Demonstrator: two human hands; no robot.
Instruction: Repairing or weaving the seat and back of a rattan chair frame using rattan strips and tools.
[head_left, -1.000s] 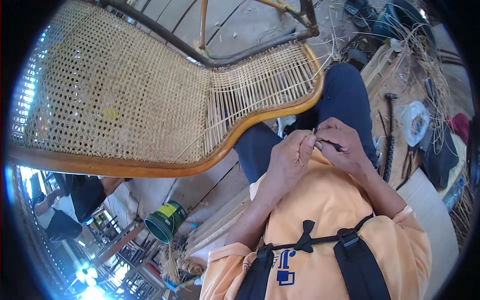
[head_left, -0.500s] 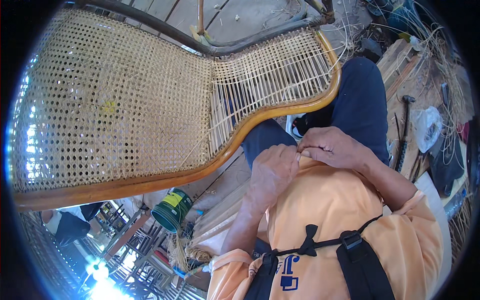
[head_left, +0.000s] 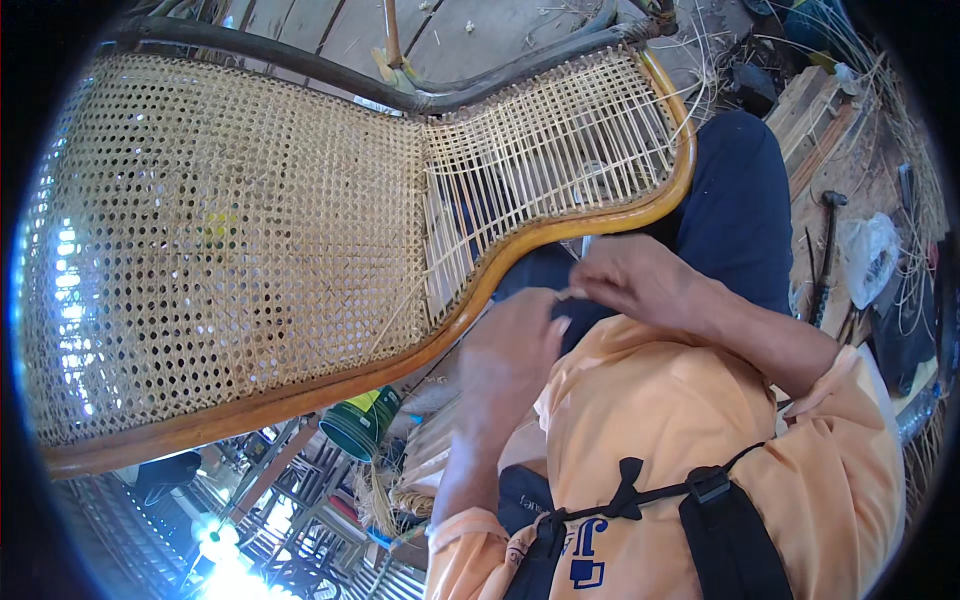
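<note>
**Thin cane strand pinched between both hands**

You could snap or lose the strand [head_left: 567,293] if you pull too sharply; it looks thin and barely shows between your fingers. Your left hand [head_left: 510,350] is curled, fingers closed near the strand's end. Your right hand [head_left: 640,280] is bent at the wrist, fingertips pinched on it, just below the chair frame [head_left: 520,245] and its half-woven cane seat [head_left: 545,160].

Green can, yellow label [head_left: 372,402], below chair.

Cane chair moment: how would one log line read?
left hand: pinching cane strand | right hand: pinching same strand | cane chair: half woven
</note>
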